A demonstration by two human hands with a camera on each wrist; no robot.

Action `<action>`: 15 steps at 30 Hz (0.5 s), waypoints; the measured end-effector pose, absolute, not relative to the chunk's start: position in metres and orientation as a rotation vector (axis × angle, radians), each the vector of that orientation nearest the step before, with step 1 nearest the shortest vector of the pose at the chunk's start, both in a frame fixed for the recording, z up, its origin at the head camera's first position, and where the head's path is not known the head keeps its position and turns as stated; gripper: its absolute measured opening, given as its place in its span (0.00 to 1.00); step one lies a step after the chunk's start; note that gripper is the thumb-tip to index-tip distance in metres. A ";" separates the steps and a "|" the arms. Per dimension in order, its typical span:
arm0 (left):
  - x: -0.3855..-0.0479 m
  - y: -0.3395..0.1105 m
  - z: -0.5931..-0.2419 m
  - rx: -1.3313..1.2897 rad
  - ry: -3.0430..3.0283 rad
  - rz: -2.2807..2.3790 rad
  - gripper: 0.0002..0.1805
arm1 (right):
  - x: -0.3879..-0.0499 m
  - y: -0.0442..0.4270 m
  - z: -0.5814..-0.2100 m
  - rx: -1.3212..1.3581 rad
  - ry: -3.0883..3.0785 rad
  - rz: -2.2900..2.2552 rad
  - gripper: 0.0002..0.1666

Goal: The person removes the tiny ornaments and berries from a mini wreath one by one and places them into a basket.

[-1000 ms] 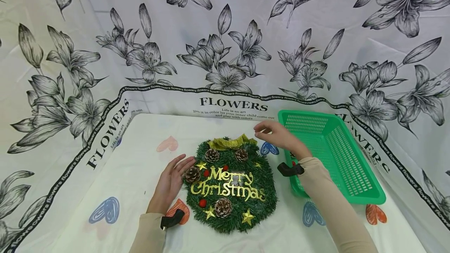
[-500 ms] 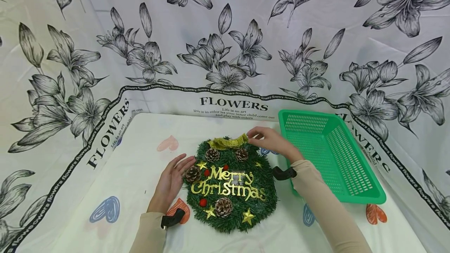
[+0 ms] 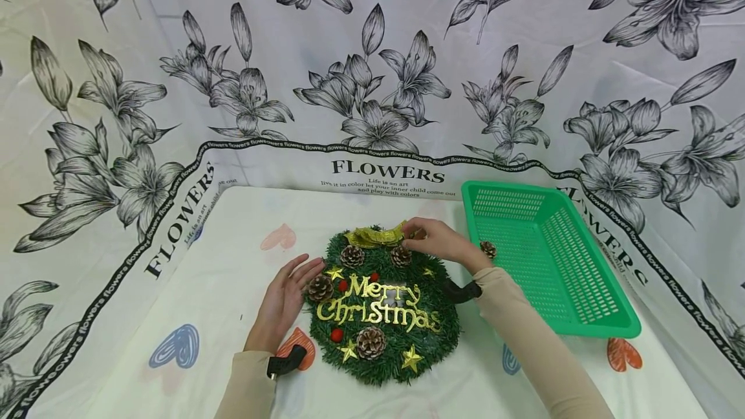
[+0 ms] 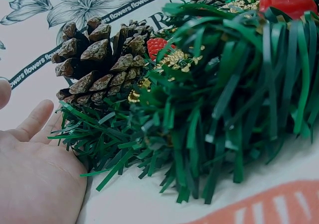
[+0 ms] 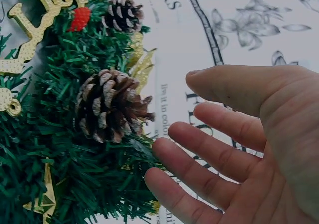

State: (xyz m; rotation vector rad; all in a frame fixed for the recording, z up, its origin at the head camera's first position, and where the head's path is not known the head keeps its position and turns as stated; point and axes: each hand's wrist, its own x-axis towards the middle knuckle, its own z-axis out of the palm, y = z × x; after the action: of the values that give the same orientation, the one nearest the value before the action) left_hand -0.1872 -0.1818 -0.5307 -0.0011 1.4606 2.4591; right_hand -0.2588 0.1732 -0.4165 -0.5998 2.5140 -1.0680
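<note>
A round green tinsel wreath (image 3: 387, 370) lies flat, bearing gold "Merry Christmas" lettering (image 3: 354, 286), gold stars, red berries and several pinecones. At its left edge my left hand (image 3: 282, 302) lies palm up, fingers loosely extended beside a pinecone (image 4: 94, 59). Tinsel strands overlap those fingertips in the left wrist view. My right hand (image 3: 436, 238) hovers at the wreath's top right, by the right end of a gold ribbon (image 3: 375, 236) and close to another pinecone (image 5: 112, 106). Its fingers are relaxed and slightly bent, with nothing between them in the right wrist view.
On the right stands a green plastic basket (image 3: 628, 325), its near-left rim close to my right forearm. A loose pinecone (image 3: 487, 249) shows at the basket's left side. White cloth with printed hearts covers the table, and a flower-printed curtain (image 3: 378, 108) rises behind.
My right hand has moved left and slightly nearer, from beyond the ribbon's right end to above the pinecone there. The basket's pinecone has come into view. My left hand has stayed put.
</note>
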 end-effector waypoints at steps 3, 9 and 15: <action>-0.187 -0.181 -0.531 -0.003 1.457 2.465 0.34 | -0.259 0.171 -0.419 -0.602 2.509 -1.053 0.24; -0.186 -0.181 -0.530 0.005 1.445 2.473 0.33 | -0.260 0.169 -0.425 -0.622 2.489 -1.008 0.24; -0.186 -0.182 -0.530 0.012 1.441 2.467 0.35 | -0.260 0.168 -0.429 -0.614 2.484 -0.975 0.24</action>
State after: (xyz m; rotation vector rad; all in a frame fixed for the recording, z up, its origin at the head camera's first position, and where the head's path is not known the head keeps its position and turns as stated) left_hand -0.1862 -0.1816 -0.5298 0.0115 1.4412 2.4666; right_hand -0.2602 0.1675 -0.4289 -0.6140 2.4840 -0.9749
